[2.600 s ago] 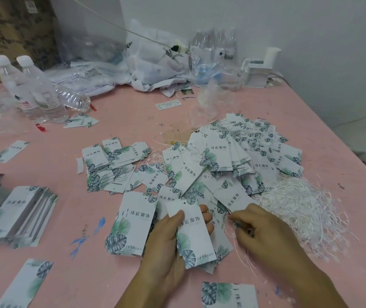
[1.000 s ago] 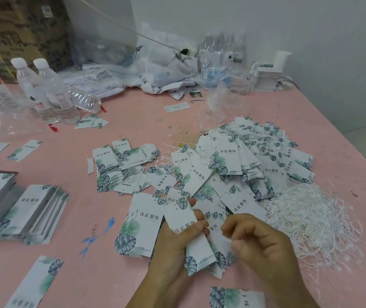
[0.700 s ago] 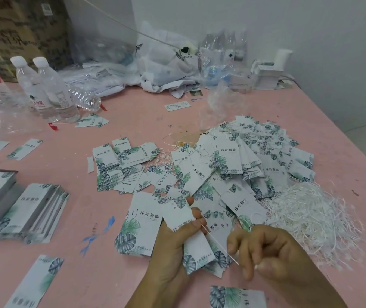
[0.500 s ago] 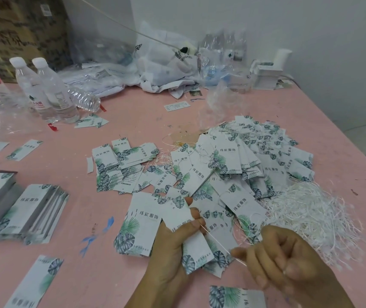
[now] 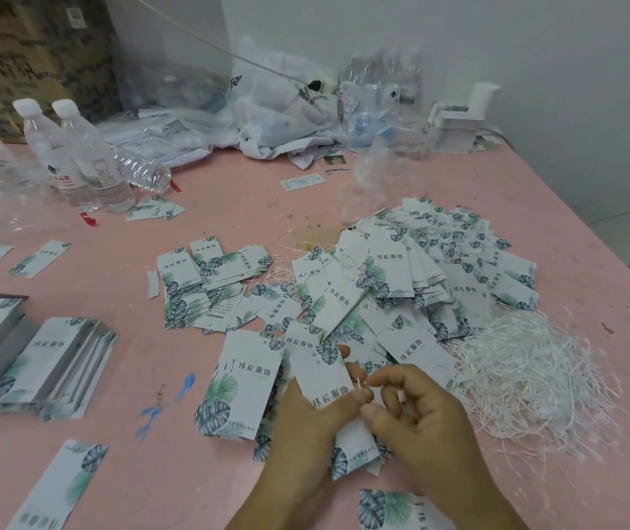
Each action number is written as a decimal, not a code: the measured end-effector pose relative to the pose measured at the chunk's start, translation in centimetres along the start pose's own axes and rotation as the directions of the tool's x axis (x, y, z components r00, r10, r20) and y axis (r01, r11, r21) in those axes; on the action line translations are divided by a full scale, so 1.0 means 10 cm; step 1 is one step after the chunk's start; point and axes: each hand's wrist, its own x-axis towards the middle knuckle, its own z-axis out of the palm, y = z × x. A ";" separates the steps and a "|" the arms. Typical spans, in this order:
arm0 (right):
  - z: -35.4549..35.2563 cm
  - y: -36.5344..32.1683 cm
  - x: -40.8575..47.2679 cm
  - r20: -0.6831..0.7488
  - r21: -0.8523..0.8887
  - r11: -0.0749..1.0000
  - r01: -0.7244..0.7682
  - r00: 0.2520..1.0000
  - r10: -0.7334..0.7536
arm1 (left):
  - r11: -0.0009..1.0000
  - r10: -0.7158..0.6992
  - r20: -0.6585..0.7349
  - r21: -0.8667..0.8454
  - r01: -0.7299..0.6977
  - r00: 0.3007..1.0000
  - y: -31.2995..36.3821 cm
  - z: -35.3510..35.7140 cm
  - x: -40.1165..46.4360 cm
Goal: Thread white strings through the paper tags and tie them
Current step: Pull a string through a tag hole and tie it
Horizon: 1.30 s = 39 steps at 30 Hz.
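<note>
A single paper tag [image 5: 321, 380] is gripped in the left hand [image 5: 306, 426], thumb curled over its lower face and fingers behind it, low in the view near the front of the pink table [image 5: 229, 193]. A white string [image 5: 361, 385] is pinched between the thumb and fingertips of the right hand [image 5: 416, 418], close beside the tag's right edge — so tying seems to be the step in hand, though whether the string already passes through the hole cannot be told. A steady hold on the tag and a firm pull on both string ends is judged to be called for next. The loose pile of strings [image 5: 527, 376] lies just right of the hands, the heap of tags [image 5: 420, 285] beyond them. Bare table is left to the lower left; the right edge runs near the string pile, where strands could be swept off.
</note>
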 end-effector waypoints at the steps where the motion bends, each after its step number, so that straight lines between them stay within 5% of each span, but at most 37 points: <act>1: 0.02 -0.01 0.00 -0.012 -0.056 0.997 0.046 0.999 -0.046 | 1.000 -0.008 0.009 -0.007 0.008 1.000 0.00 0.00 -0.01; 13: -0.05 -0.02 0.03 0.014 -0.219 0.954 0.203 0.979 -0.205 | 1.000 -0.029 0.088 0.000 0.029 0.996 -0.05 -0.06 0.01; 23: -0.05 0.04 0.05 -0.051 -0.223 0.955 0.198 0.976 -0.214 | 0.976 0.103 0.076 0.183 -0.115 0.992 -0.11 -0.09 0.03; 31: 0.00 0.06 0.04 -0.158 -0.323 0.941 0.097 0.975 -0.155 | 0.950 0.070 0.071 0.299 -0.088 0.995 -0.18 -0.09 0.03; 35: 0.04 0.01 0.02 -0.177 -0.163 0.986 0.033 0.982 -0.063 | 0.991 -0.043 -0.004 0.127 0.043 0.999 -0.20 -0.09 0.05; 39: 0.04 -0.06 0.01 -0.222 -0.088 0.995 0.040 0.973 -0.059 | 0.993 0.005 0.001 0.116 -0.005 1.000 -0.20 -0.07 0.05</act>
